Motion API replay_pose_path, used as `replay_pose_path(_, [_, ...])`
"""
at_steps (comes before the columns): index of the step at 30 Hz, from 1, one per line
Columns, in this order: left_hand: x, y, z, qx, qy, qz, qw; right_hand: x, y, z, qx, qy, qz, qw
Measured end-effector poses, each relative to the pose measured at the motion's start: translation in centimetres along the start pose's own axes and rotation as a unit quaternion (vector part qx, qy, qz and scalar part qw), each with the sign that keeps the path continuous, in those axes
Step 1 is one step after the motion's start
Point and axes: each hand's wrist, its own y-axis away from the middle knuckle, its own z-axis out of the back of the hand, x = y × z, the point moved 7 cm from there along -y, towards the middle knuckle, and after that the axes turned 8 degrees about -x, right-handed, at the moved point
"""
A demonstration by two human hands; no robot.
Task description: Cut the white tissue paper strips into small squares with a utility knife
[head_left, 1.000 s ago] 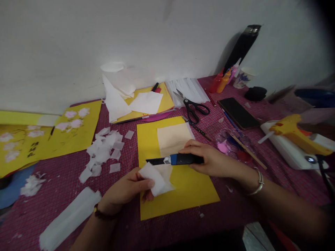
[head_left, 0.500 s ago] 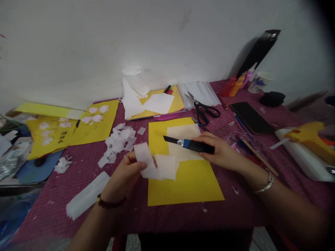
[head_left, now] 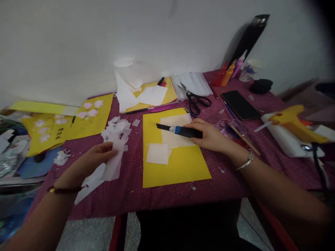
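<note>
My left hand (head_left: 101, 155) pinches a thin white paper strip (head_left: 113, 165) over the left part of the table. The strip overlaps a larger white paper piece (head_left: 91, 181), and just beyond it lies a heap of small cut white paper squares (head_left: 116, 129). In my right hand (head_left: 204, 134) is a utility knife (head_left: 187, 131), its dark blade out and pointing left. The knife hovers above a cream paper sheet (head_left: 180, 139) lying on a yellow sheet (head_left: 178, 167). Some small white paper rectangles (head_left: 157, 153) rest on the yellow sheet, left of the cream one.
Black-handled scissors (head_left: 195, 101) lie behind the yellow sheet. To the right are a phone (head_left: 240, 105), a yellow glue gun (head_left: 295, 120) and squeeze bottles (head_left: 228, 74). Yellow cards with pink paper flowers (head_left: 90, 113) stand at the left.
My left hand has moved left with the paper strip, off the yellow sheet. My right hand still holds the knife over the cream paper. The view has shifted a little.
</note>
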Motion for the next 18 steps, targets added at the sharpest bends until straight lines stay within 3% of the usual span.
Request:
replay_pose_path(2, [-2.1,0.1,0.4,-0.089,-0.163,-0.125,0.975,-0.2,0.0,0.0,0.008,0.030,-0.004,1.000])
replay_pose_path(4, [-5.0,1.1,-0.9,-0.171,-0.277,-0.256,0.910,-0.4,0.1,-0.1,0.013,0.067,-0.012,0.998])
replay_pose_path(6, [-6.8,1.8,-4.3,-0.137,-0.304,-0.331,0.883,-0.7,0.1,-0.2,0.014,0.105,-0.020,0.994])
replay_pose_path(7, [-7.3,1.9,-6.5,-0.077,-0.293,-0.349,0.887,-0.8,0.1,-0.3,0.014,0.122,-0.022,0.992])
replay_pose_path(9, [-7.6,1.7,-10.6,0.034,-0.287,-0.363,0.886,-1.0,0.2,-0.6,0.019,0.148,-0.024,0.988])
replay_pose_path(12, [-8.0,0.5,-13.9,0.076,-0.312,-0.384,0.866,-1.2,0.2,-1.1,0.031,0.163,-0.027,0.986])
replay_pose_path(15, [-7.8,-1.2,-14.8,0.081,-0.333,-0.379,0.860,-1.1,0.1,-1.3,0.034,0.159,-0.024,0.986])
replay_pose_path(18, [-7.0,-2.7,-14.7,0.092,-0.350,-0.307,0.880,-1.1,0.1,-1.3,0.037,0.155,-0.021,0.987])
